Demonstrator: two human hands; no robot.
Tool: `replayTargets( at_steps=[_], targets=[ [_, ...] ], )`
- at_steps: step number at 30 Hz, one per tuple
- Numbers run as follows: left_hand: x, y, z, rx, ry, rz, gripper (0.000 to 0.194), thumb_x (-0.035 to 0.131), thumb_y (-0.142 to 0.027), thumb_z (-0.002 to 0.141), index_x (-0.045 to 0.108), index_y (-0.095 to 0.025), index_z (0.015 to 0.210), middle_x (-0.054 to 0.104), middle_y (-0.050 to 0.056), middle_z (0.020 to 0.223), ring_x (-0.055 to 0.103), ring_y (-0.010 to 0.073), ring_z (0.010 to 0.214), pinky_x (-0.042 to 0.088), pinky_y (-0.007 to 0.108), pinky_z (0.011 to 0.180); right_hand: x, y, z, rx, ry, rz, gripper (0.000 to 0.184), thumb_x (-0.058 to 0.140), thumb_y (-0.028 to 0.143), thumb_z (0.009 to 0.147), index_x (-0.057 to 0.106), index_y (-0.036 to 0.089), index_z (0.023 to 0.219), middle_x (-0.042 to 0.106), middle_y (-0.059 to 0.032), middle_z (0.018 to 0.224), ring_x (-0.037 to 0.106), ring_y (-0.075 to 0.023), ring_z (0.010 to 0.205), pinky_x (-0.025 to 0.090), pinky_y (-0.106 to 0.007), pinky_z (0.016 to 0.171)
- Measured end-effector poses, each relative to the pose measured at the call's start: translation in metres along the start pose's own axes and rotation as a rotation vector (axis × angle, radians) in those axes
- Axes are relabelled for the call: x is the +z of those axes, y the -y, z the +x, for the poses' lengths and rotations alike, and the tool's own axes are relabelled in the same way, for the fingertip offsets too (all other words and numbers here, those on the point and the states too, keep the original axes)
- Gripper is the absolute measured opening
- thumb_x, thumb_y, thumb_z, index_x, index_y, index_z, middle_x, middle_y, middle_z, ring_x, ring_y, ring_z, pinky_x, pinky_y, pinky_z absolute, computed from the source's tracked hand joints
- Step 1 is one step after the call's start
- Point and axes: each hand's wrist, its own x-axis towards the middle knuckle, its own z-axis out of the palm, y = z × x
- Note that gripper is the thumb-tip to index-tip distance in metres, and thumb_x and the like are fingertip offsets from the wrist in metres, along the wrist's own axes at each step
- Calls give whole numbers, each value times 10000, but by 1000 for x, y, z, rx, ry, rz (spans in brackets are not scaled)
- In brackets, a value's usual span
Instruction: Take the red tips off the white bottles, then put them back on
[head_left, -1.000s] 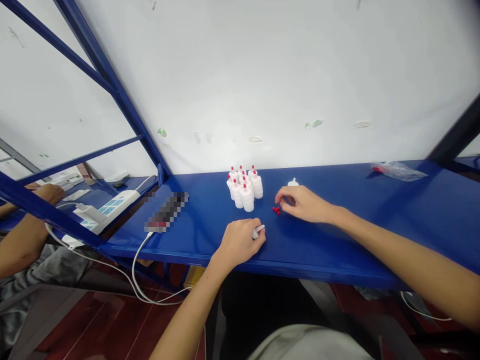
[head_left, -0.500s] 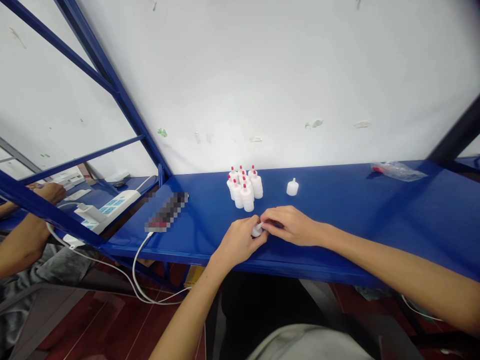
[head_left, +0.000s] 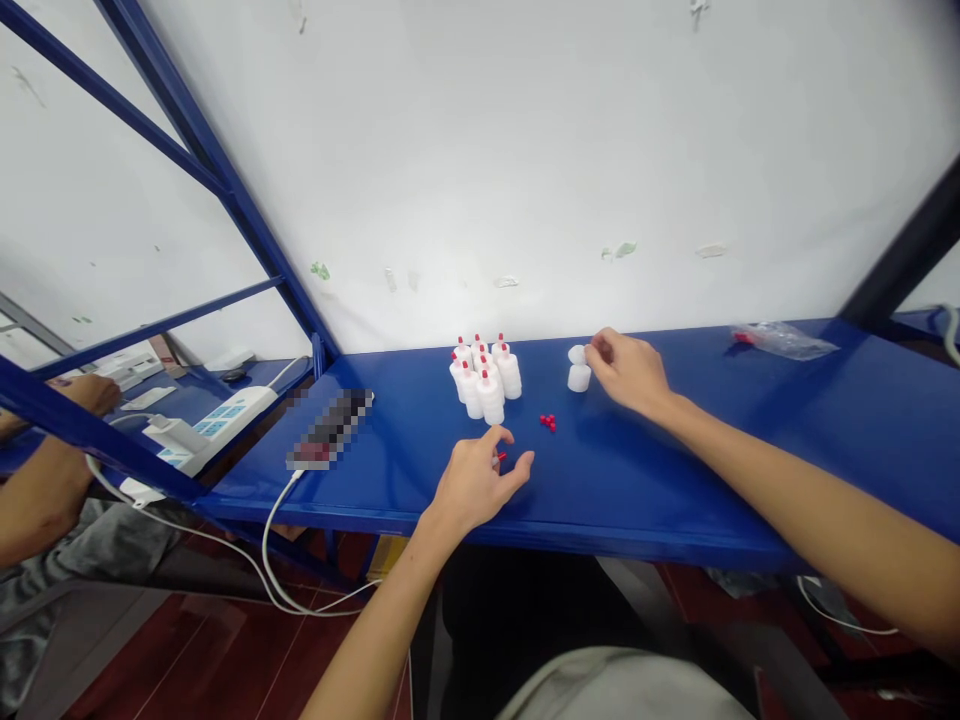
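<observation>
My left hand (head_left: 476, 475) hovers over the front of the blue table, thumb and forefinger spread apart. From its curled lower fingers pokes a small red-tipped nozzle cap (head_left: 502, 457), mostly hidden by the palm. Farther right, my right hand (head_left: 626, 370) pinches a white lid (head_left: 576, 354), tilted just above a short white bottle (head_left: 578, 379). Whether lid and bottle touch is unclear. Several small red tips (head_left: 548, 422) lie loose between the hands. Behind my left hand stand several white bottles with red tips (head_left: 490, 396) in a tight cluster.
A clear plastic bag (head_left: 787, 341) with something red lies at the back right. A blurred-out device (head_left: 330, 430) with a white cable lies left. Past the blue frame (head_left: 225, 180) are a power strip (head_left: 217, 425) and another person's hand (head_left: 86, 393). A white wall (head_left: 487, 150) closes the back.
My hands have come apart. The right hand has moved right and back to the single bottle, whose lid is now tilted. The left hand's thumb and forefinger have spread; loose red tips now show.
</observation>
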Motion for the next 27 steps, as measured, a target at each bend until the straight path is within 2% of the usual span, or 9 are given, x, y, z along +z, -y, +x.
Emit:
replayTargets(
  at_steps=[6,10,12,13,16,19,23,27],
  targets=[
    [-1,-1,-1,89,-43,43,213,521,-387,905,614,-198,938,483,-52,562,493,114,530,388,247,611,4,0,1,26,122,-47,335,403,463,943,631,219,957,691,-52,791,585,-211,671,290,-287,563],
    [-2,1,-1,135,-88,87,210,507,-372,916,628,-204,951,529,-29,617,530,138,616,401,265,671,0,3,-3,-16,70,-12,345,388,451,962,632,208,978,681,-55,768,593,-208,675,315,-293,584],
    [-2,2,-1,146,-79,87,214,493,-369,923,620,-205,980,523,-29,618,539,150,640,396,272,682,-4,13,-11,-136,72,67,310,392,395,971,629,195,968,675,-48,758,593,-190,673,354,-291,618],
    [-3,3,-2,152,-65,75,220,480,-361,929,607,-204,1014,520,-29,630,537,150,641,390,272,674,-6,20,-17,-239,112,121,292,394,370,975,625,191,965,674,-41,759,592,-176,669,376,-286,641],
    [-5,6,-3,184,-20,-2,277,405,-323,955,513,-191,1174,511,-36,678,511,141,610,357,262,633,-7,48,-42,-612,316,210,220,455,330,965,618,185,990,686,-20,803,596,-145,675,405,-270,679],
    [-5,9,-4,222,5,-104,325,344,-315,979,402,-177,1267,487,-55,658,477,134,562,324,258,606,1,74,-66,-856,316,114,242,492,322,963,598,159,1106,707,-43,935,600,-148,685,390,-296,674],
    [-5,11,-5,228,32,-161,324,312,-317,991,362,-181,1280,459,-66,619,471,143,543,317,260,599,12,90,-84,-1016,213,-122,258,400,206,992,619,145,870,689,-59,810,600,-173,669,327,-334,639],
    [-4,10,-4,225,58,-153,322,282,-294,993,392,-181,1275,528,-23,702,538,162,632,364,270,641,15,89,-85,-1015,151,-151,253,412,251,989,612,137,884,684,-74,824,595,-174,660,299,-340,636]
  ],
)
